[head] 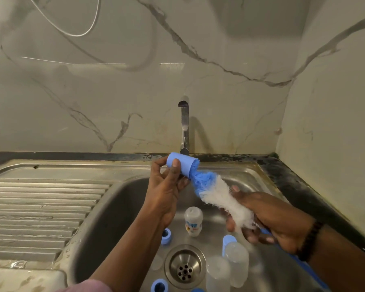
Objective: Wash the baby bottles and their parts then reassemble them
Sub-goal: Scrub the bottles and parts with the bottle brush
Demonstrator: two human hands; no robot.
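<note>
Over sink (122,207): left hand (167,186) grips blue cap (180,164); right hand (270,218) clasps brush (217,197), bristles inside cap. Scrubbing step; next, rinse under tap (184,127).

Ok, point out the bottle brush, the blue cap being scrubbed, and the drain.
bottle brush (221,199), head view, on its white bristles.
blue cap (178,163), head view, on its outer wall beside the thumb.
drain (184,266), head view, on the metal strainer.
</note>
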